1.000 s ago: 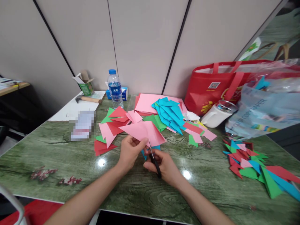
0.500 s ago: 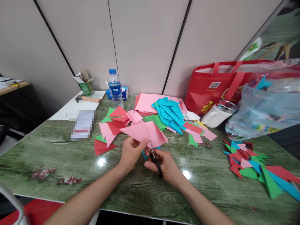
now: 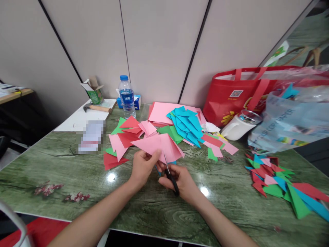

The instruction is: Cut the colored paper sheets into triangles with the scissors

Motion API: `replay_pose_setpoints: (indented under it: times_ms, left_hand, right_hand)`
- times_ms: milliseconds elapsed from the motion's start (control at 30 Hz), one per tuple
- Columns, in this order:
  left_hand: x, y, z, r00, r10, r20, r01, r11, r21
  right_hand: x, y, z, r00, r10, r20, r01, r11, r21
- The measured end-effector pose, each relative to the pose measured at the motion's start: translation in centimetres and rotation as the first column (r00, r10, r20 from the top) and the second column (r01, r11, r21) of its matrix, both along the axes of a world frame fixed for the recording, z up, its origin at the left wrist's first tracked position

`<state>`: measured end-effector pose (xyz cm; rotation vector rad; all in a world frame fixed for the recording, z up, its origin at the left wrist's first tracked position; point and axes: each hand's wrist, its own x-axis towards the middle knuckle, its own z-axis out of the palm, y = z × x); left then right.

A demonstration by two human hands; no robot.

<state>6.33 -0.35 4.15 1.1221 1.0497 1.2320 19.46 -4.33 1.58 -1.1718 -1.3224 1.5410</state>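
A folded sheet of pink paper [image 3: 160, 144] is pinched in my left hand [image 3: 144, 166], thumb on top. My right hand [image 3: 181, 180] grips black-handled scissors [image 3: 171, 180], whose blades lie at the paper's near edge. Parts of the fingers behind the paper are hidden. A bit of blue paper [image 3: 172, 162] shows under the pink sheet. Just beyond my hands lie red paper pieces [image 3: 131, 122], green paper pieces [image 3: 171, 132] and a stack of folded blue paper [image 3: 185, 124].
A water bottle [image 3: 126, 97], hammer [image 3: 97, 107] and green box [image 3: 94, 94] stand or lie at the back left. To the right are a red bag [image 3: 222, 92], a white mug [image 3: 236, 127], a plastic bag [image 3: 288, 120] and a pile of coloured paper pieces [image 3: 272, 180].
My left thumb and hand have shifted slightly left on the pink paper. The scissors stay at its near edge, with little other movement.
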Motion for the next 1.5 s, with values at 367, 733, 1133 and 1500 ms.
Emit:
replay_pose_setpoints:
  times_ms: [367, 733, 1133, 1500]
  left_hand:
    - [-0.1, 0.0, -0.2, 1.0, -0.022, -0.007, 0.022, 1.0, 0.009]
    - [-0.1, 0.7, -0.8, 0.989, 0.048, 0.142, -0.046, 0.999, -0.02]
    - [-1.0, 1.6, 0.5, 0.979, 0.066, 0.19, -0.059, 0.997, -0.04]
    - [-1.1, 1.4, 0.6, 0.99, -0.028, 0.14, 0.029, 1.0, -0.005]
  right_hand:
    - [-0.2, 0.0, 0.1, 1.0, -0.022, 0.022, 0.023, 0.999, -0.039]
    - [-0.2, -0.1, 0.7, 0.998, -0.01, 0.064, 0.016, 0.995, -0.099]
    - [2.7, -0.1, 1.9, 0.893, 0.427, -0.14, -0.44, 0.895, -0.077]
    - [2.0, 0.2, 1.4, 0.918, 0.388, -0.082, -0.388, 0.922, 0.015]
